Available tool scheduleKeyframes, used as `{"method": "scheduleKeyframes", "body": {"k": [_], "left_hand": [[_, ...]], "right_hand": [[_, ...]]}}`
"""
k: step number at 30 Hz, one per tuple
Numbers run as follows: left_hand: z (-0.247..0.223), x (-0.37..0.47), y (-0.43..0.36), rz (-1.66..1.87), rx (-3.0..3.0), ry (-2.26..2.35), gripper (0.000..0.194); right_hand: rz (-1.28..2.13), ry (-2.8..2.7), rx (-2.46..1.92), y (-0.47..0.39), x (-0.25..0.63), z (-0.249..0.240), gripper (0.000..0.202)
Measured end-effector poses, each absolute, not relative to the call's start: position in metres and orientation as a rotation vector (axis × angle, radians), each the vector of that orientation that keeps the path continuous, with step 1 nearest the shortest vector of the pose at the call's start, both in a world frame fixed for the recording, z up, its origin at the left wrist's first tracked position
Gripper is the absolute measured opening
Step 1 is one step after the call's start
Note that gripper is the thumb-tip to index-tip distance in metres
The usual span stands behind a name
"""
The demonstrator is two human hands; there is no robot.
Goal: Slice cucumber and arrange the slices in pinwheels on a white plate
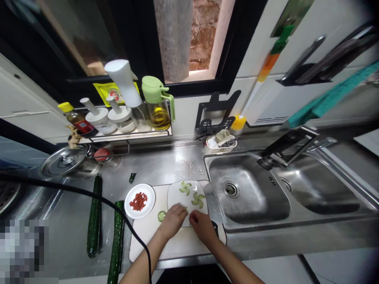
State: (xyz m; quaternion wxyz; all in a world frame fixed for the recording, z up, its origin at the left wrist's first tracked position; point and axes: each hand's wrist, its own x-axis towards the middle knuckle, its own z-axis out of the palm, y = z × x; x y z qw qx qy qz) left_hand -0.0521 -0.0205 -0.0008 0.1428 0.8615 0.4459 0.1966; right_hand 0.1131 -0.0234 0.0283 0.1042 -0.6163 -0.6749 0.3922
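My left hand is over the near edge of a white square plate, fingers pinched, with a small pale-green cucumber slice at their tips. Close beside it, my right hand has its fingers curled together; anything inside them is hidden. On the plate, thin cucumber slices form two pinwheel flowers, one at the back and one at the right. A cut cucumber piece lies left of my left hand on the pale cutting board. A black knife handle shows past my right hand.
A round white plate of chopped red bits stands left. Two cucumbers lie further left, and a black cable crosses the view. A double steel sink is at right; the oil jug and jars stand behind.
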Motion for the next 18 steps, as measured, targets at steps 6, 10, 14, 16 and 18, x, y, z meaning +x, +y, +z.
{"method": "scheduleKeyframes", "body": {"k": [6, 10, 14, 16, 18], "left_hand": [[0.0034, -0.0532, -0.0217, 0.560, 2.457, 1.252, 0.025], [0.0067, -0.0539, -0.0225, 0.587, 2.435, 1.242, 0.024], [0.0086, -0.0549, -0.0239, 0.605, 2.436, 1.234, 0.025], [0.0088, -0.0556, -0.0245, 0.598, 2.437, 1.232, 0.025], [0.0084, -0.0565, -0.0249, 0.593, 2.437, 1.230, 0.026]], "right_hand": [[1.003, -2.182, -1.830, -0.0266, 0.1084, 0.0261, 0.019], [0.918, -2.250, -1.821, -0.0282, 0.1088, 0.0245, 0.021], [0.864, -2.280, -1.798, -0.0301, 0.1115, 0.0232, 0.021], [0.823, -2.296, -1.757, -0.0313, 0.1131, 0.0218, 0.020], [0.778, -2.313, -1.703, -0.0326, 0.1148, 0.0201, 0.019]]}}
